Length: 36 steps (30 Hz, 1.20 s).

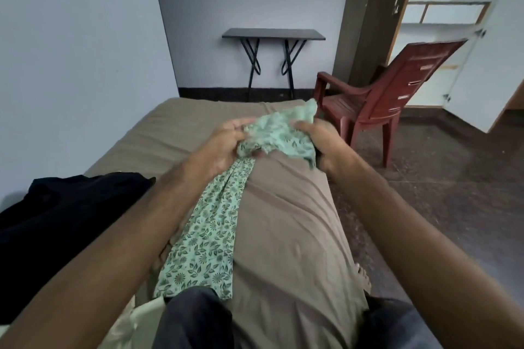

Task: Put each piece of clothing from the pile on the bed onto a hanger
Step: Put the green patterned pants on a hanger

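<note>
A single head-worn, wide-angle view looks forward and down along the bed (pixel 283 221) — both forearms reach in from the near edge, close under the lens. The far wall, a small table (pixel 273 33) and a chair (pixel 397 88) at far right close the view.
</note>
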{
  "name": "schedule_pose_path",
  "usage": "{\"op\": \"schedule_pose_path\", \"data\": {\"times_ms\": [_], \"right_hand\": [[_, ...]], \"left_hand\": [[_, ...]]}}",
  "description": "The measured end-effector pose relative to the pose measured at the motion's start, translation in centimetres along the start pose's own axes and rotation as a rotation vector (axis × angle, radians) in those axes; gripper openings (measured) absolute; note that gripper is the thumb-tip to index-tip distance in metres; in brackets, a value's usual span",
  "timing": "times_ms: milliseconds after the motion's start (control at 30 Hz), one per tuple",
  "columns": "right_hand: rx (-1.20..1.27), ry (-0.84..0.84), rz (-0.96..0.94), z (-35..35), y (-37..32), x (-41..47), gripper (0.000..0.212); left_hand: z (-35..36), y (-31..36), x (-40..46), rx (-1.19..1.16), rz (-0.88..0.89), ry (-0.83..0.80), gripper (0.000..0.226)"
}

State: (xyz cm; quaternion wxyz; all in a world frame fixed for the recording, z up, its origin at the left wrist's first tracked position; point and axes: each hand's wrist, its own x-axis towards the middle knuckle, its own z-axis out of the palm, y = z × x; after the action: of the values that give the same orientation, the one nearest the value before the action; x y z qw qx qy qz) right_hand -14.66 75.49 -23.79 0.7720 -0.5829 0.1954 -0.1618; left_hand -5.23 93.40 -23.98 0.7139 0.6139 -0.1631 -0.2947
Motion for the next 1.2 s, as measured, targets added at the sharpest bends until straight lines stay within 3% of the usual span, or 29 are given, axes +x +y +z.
{"op": "schedule_pose_path", "data": {"times_ms": [167, 300, 367, 433, 467, 567, 700, 933, 1100, 1200], "right_hand": [[-0.178, -0.076, 0.245, -5.2, 11.3, -5.2, 0.031], [-0.218, -0.09, 0.439, -8.7, 20.8, -9.1, 0.04], [-0.383, -0.105, 0.514, -9.7, 24.0, -10.5, 0.058], [-0.588, -0.159, 0.543, -10.4, 25.2, -11.5, 0.085], [-0.713, -0.195, 0.548, -10.6, 25.0, -11.5, 0.088], [-1.124, -0.253, 0.472, -11.1, 23.0, -9.3, 0.086], [-1.57, -0.074, 0.284, -12.0, 19.2, -1.8, 0.076], [-1.43, -0.161, -0.11, -10.2, 17.2, 22.8, 0.037], [-1.587, -0.075, -0.322, -9.7, 18.8, 37.5, 0.06], [-1.795, -0.113, -0.264, -10.4, 20.5, 43.2, 0.061]], "left_hand": [[-1.1, -10.7, -5.3, 0.335, -0.297, -0.163, 0.049], [-3.2, -17.6, -6.1, 0.851, -0.447, -0.405, 0.054], [-3.8, -19.3, -5.2, 1.161, -0.451, -0.573, 0.044], [-4.1, -20.4, -4.0, 1.323, -0.407, -0.703, 0.039], [-4.2, -20.5, -3.4, 1.372, -0.361, -0.733, 0.036], [-5.2, -20.7, -0.9, 1.544, -0.123, -0.623, 0.029], [-7.6, -20.8, 5.4, 1.504, -0.049, -0.405, 0.024], [-11.6, -18.4, 23.7, 1.743, 0.101, -0.173, 0.035], [-13.8, -18.9, 36.8, 1.752, 0.245, 0.028, 0.048], [-14.8, -20.5, 42.0, 1.696, 0.173, -0.029, 0.056]]}}
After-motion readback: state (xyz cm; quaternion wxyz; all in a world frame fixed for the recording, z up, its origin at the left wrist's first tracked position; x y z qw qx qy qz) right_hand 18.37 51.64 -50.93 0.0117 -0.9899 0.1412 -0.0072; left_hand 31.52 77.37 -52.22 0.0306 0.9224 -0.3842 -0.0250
